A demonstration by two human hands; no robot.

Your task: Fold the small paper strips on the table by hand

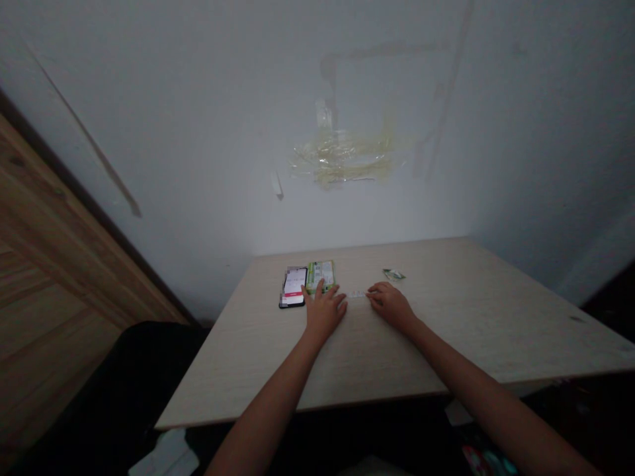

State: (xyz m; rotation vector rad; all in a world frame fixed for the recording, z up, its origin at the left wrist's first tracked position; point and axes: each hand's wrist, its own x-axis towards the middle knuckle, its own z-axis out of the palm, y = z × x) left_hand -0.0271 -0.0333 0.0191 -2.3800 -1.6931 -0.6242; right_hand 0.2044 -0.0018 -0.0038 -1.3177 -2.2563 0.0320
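Observation:
My left hand lies on the table with its fingers spread. Its fingertips reach the lower edge of a flat green-and-white packet. Left of the packet, close beside that hand, lies a phone with a lit screen showing a red bar. My right hand rests on the table, fingers curled together at the right end of a small pale, translucent strip. The strip lies between my two hands; its kind is too small to make out. Just beyond my right hand is a small green-and-white wrapper.
The pale wooden table stands against a white wall with clear tape stuck on it. A wooden panel leans at the left. Dark cloth is below it, and white paper lies under the front edge.

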